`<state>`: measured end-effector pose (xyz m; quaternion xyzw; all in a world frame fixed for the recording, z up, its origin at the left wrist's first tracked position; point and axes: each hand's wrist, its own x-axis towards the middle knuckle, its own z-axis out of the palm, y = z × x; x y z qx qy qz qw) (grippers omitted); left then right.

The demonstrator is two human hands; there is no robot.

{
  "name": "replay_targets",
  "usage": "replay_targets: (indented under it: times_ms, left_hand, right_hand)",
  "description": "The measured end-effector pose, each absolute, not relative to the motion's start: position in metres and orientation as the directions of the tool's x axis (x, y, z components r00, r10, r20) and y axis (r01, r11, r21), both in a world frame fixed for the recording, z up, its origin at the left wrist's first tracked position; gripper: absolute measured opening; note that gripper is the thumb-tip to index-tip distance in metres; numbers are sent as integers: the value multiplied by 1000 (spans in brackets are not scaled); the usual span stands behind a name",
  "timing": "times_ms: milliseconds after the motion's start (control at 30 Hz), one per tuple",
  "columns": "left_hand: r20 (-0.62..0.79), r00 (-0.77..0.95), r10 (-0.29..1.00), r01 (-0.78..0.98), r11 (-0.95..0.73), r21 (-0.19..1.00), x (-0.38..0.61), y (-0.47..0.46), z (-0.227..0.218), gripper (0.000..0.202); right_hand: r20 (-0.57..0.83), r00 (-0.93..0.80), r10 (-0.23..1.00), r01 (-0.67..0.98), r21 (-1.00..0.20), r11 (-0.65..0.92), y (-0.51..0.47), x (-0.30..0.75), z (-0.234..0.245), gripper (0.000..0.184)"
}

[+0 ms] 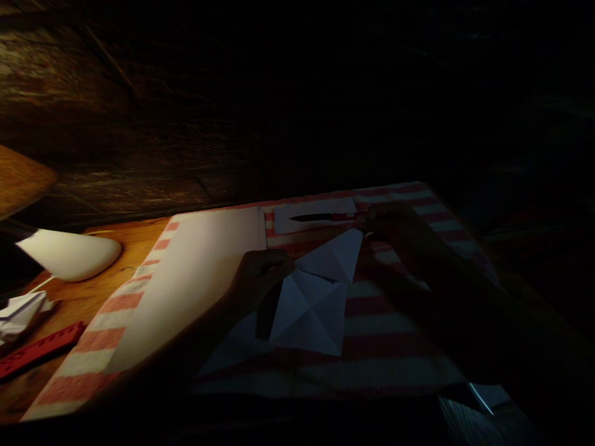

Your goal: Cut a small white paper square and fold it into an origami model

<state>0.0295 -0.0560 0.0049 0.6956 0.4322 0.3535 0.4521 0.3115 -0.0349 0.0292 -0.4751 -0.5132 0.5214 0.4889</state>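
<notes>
A creased white sheet of paper (310, 310) is held up between my two hands over the striped cloth. Its upper part is folded into a pointed flap, with a dark gap under the flap. My left hand (267, 272) pinches the paper at its upper left edge. At the flap's far right corner, my right hand (379, 220) has its fingers closed on the paper, though they are in deep shadow. A knife (316, 217) with a dark blade and reddish handle lies just beyond, its handle end close to my right hand.
The red-and-white striped cloth (390, 322) covers the table (134, 241). White paper (199, 266) lies on its left, with a strip of paper (283, 226) under the knife. A white lamp base (74, 254), crumpled paper (23, 313) and a red ruler-like strip (41, 348) are farther left.
</notes>
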Motion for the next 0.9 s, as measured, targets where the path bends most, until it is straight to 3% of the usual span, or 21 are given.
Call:
replay_targets:
  times_ms: [167, 433, 600, 667, 800, 900]
  left_hand:
    - [67, 339, 938, 267, -165, 949, 31, -55, 3, 33]
    - [86, 387, 918, 251, -195, 948, 34, -57, 6, 36]
    - [66, 249, 966, 225, -124, 966, 32, -53, -1, 37]
    - [74, 207, 975, 188, -114, 975, 31, -49, -5, 37]
    - [63, 225, 972, 175, -104, 979, 30, -46, -6, 35]
    - [42, 284, 958, 167, -92, 982, 34, -50, -5, 26]
  right_hand:
    - [-23, -42, 999, -61, -998, -26, -37, 309, 29, 32]
    - [62, -7, 998, -55, -997, 61, -33, 308, 23, 35]
    - [-93, -104, 990, -155, -982, -108, -37, 297, 23, 40]
    - [-123, -163, 979, -184, -971, -152, -40, 292, 21, 32]
    - [-82, -223, 971, -146, -982, -116, -44, 285, 13, 14]
    - [-31, -304, 952, -131, -989, -74, -49, 280, 7, 15]
